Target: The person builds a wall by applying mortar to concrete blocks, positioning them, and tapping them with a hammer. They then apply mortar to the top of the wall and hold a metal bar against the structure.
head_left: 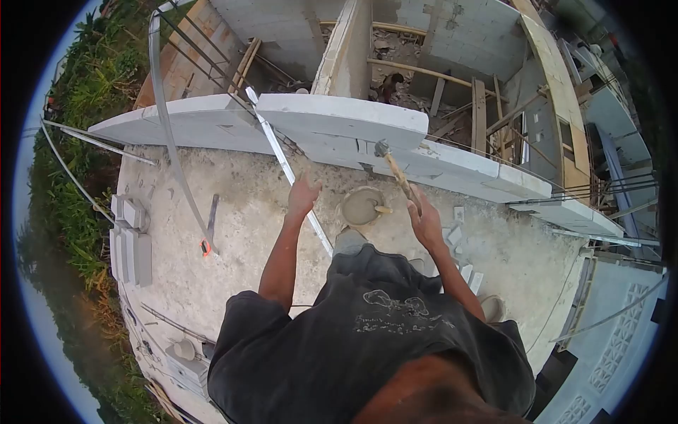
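My right hand is closed around the wooden handle of a hammer, its head up near the top of the low white block wall. My left hand is over a long metal bar, fingers apart and not wrapped round it. The bar leans from the floor onto the wall top. Between my hands, by the foot of the wall, stands a round pan of grey mortar, with a wooden-handled tool in it.
A handsaw with an orange handle lies on the concrete floor at left, near stacked blocks. Broken block pieces lie right of me. Beyond the wall, a person is in the lower rooms among planks. Rebar sticks out at upper left.
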`<act>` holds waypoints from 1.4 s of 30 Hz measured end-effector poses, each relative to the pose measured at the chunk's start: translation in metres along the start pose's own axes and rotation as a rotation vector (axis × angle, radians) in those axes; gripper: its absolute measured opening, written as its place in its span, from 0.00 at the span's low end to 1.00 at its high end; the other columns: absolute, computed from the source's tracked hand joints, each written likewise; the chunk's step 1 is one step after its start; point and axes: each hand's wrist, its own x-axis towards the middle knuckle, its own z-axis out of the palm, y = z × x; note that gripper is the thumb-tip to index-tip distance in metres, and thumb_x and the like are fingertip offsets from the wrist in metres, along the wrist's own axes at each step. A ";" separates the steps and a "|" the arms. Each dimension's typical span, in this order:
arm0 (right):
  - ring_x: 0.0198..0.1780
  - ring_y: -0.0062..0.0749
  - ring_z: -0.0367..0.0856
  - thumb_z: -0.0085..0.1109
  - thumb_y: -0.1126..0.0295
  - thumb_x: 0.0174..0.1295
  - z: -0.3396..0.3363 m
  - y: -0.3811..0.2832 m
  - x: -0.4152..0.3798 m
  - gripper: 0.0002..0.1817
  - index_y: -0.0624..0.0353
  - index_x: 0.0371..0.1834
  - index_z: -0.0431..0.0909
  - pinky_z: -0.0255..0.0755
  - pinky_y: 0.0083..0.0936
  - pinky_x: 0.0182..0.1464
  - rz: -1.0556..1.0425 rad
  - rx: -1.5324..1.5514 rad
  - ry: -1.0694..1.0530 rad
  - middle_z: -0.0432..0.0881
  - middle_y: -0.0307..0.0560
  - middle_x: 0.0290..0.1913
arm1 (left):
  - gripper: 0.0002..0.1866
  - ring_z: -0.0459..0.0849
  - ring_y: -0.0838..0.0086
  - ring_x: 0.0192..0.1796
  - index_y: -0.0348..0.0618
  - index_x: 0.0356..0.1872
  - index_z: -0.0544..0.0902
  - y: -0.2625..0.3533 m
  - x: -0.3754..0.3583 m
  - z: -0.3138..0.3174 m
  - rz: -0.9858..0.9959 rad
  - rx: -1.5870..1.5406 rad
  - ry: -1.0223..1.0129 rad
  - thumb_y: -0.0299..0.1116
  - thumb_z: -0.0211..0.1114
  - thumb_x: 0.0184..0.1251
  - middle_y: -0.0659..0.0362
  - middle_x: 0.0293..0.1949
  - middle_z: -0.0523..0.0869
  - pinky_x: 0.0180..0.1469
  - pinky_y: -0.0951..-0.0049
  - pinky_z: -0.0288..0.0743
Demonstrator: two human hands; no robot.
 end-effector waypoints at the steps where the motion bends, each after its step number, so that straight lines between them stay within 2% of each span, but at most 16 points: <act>1: 0.59 0.62 0.82 0.51 0.61 0.77 0.001 -0.026 0.031 0.26 0.59 0.75 0.66 0.75 0.43 0.60 -0.101 -0.018 0.063 0.80 0.68 0.61 | 0.39 0.72 0.46 0.71 0.32 0.73 0.66 0.005 0.036 -0.026 0.009 0.006 0.058 0.46 0.67 0.69 0.40 0.72 0.70 0.71 0.55 0.69; 3: 0.61 0.60 0.81 0.52 0.62 0.77 0.006 -0.081 0.065 0.26 0.58 0.75 0.66 0.74 0.42 0.61 -0.207 -0.004 0.143 0.79 0.66 0.64 | 0.39 0.68 0.47 0.75 0.34 0.73 0.66 -0.015 0.102 -0.052 0.141 0.201 0.187 0.44 0.70 0.67 0.42 0.73 0.69 0.71 0.56 0.69; 5: 0.64 0.60 0.79 0.53 0.67 0.76 0.010 -0.131 0.111 0.26 0.58 0.75 0.66 0.73 0.43 0.63 -0.279 0.061 0.215 0.78 0.64 0.66 | 0.41 0.64 0.46 0.76 0.41 0.76 0.64 -0.025 0.156 -0.084 0.207 0.256 0.204 0.44 0.71 0.65 0.43 0.74 0.67 0.73 0.54 0.67; 10: 0.63 0.63 0.79 0.52 0.68 0.76 0.049 -0.169 0.181 0.26 0.60 0.75 0.63 0.74 0.45 0.62 -0.393 0.053 0.382 0.77 0.68 0.65 | 0.45 0.61 0.48 0.79 0.49 0.79 0.60 -0.055 0.241 -0.120 0.173 0.565 0.007 0.43 0.73 0.62 0.52 0.78 0.61 0.72 0.43 0.67; 12: 0.63 0.66 0.79 0.53 0.69 0.76 0.074 -0.159 0.198 0.27 0.60 0.76 0.61 0.74 0.47 0.61 -0.434 0.049 0.416 0.77 0.70 0.65 | 0.48 0.59 0.49 0.80 0.52 0.79 0.59 -0.070 0.258 -0.115 0.170 0.647 -0.069 0.42 0.75 0.59 0.55 0.79 0.59 0.71 0.36 0.66; 13: 0.63 0.63 0.79 0.53 0.68 0.76 0.092 -0.146 0.208 0.26 0.59 0.75 0.63 0.74 0.46 0.61 -0.426 0.038 0.421 0.77 0.68 0.65 | 0.48 0.59 0.50 0.80 0.52 0.79 0.59 -0.077 0.263 -0.108 0.190 0.655 -0.077 0.42 0.75 0.59 0.55 0.79 0.60 0.71 0.36 0.66; 18: 0.57 0.58 0.82 0.54 0.67 0.75 0.133 -0.073 0.227 0.27 0.47 0.77 0.65 0.76 0.45 0.57 0.020 -0.150 -0.010 0.82 0.63 0.59 | 0.46 0.58 0.51 0.80 0.53 0.79 0.61 -0.082 0.262 -0.101 0.230 0.644 -0.069 0.39 0.75 0.59 0.54 0.79 0.60 0.72 0.36 0.64; 21: 0.59 0.62 0.82 0.53 0.66 0.77 0.113 -0.088 0.219 0.25 0.54 0.76 0.66 0.76 0.47 0.58 -0.004 -0.079 0.017 0.80 0.64 0.64 | 0.45 0.59 0.51 0.80 0.53 0.78 0.62 -0.077 0.264 -0.111 0.240 0.605 -0.113 0.38 0.75 0.60 0.53 0.79 0.60 0.74 0.38 0.63; 24: 0.48 0.58 0.84 0.53 0.61 0.75 0.129 -0.063 0.210 0.27 0.44 0.77 0.67 0.76 0.49 0.51 -0.144 -0.046 0.196 0.84 0.60 0.50 | 0.45 0.59 0.50 0.80 0.52 0.78 0.62 -0.075 0.266 -0.113 0.231 0.620 -0.139 0.37 0.75 0.59 0.53 0.79 0.60 0.75 0.40 0.61; 27: 0.48 0.59 0.84 0.53 0.60 0.75 0.123 -0.051 0.212 0.26 0.42 0.76 0.67 0.76 0.48 0.51 0.041 -0.135 -0.071 0.84 0.59 0.52 | 0.46 0.60 0.50 0.80 0.52 0.79 0.62 -0.071 0.264 -0.110 0.204 0.600 -0.137 0.36 0.75 0.58 0.53 0.79 0.59 0.75 0.40 0.61; 31: 0.50 0.59 0.83 0.53 0.60 0.75 0.105 -0.075 0.190 0.26 0.37 0.76 0.67 0.77 0.48 0.51 0.020 -0.091 0.059 0.84 0.58 0.53 | 0.47 0.60 0.49 0.79 0.52 0.79 0.62 -0.071 0.267 -0.110 0.210 0.604 -0.160 0.35 0.75 0.57 0.51 0.80 0.59 0.76 0.44 0.61; 33: 0.51 0.58 0.83 0.52 0.59 0.75 0.102 -0.071 0.175 0.27 0.35 0.77 0.66 0.77 0.49 0.51 0.086 -0.093 0.105 0.84 0.58 0.53 | 0.47 0.59 0.49 0.80 0.52 0.79 0.61 -0.075 0.262 -0.109 0.227 0.604 -0.171 0.36 0.75 0.57 0.51 0.79 0.59 0.76 0.47 0.61; 35: 0.49 0.57 0.83 0.53 0.59 0.75 0.108 -0.036 0.171 0.28 0.33 0.78 0.65 0.77 0.49 0.50 0.150 -0.037 0.091 0.84 0.57 0.50 | 0.47 0.59 0.50 0.80 0.52 0.79 0.61 -0.064 0.266 -0.115 0.224 0.597 -0.192 0.36 0.75 0.57 0.51 0.79 0.59 0.76 0.47 0.61; 36: 0.48 0.56 0.83 0.53 0.59 0.75 0.104 -0.030 0.173 0.28 0.33 0.78 0.64 0.77 0.50 0.50 0.172 -0.007 0.086 0.84 0.56 0.48 | 0.45 0.60 0.50 0.79 0.51 0.78 0.63 -0.068 0.266 -0.114 0.257 0.581 -0.172 0.34 0.75 0.57 0.52 0.78 0.61 0.74 0.41 0.63; 39: 0.45 0.55 0.84 0.53 0.59 0.75 0.082 -0.043 0.179 0.28 0.33 0.78 0.64 0.77 0.51 0.48 0.153 -0.223 -0.001 0.84 0.55 0.45 | 0.45 0.61 0.50 0.79 0.51 0.78 0.63 -0.078 0.272 -0.111 0.272 0.594 -0.184 0.36 0.76 0.58 0.52 0.78 0.61 0.74 0.40 0.63; 42: 0.50 0.58 0.84 0.54 0.65 0.75 0.061 -0.068 0.169 0.27 0.39 0.77 0.66 0.78 0.46 0.51 0.198 -0.216 -0.038 0.84 0.59 0.54 | 0.47 0.61 0.49 0.78 0.54 0.79 0.62 -0.060 0.283 -0.112 0.267 0.606 -0.235 0.38 0.77 0.57 0.52 0.78 0.61 0.73 0.36 0.62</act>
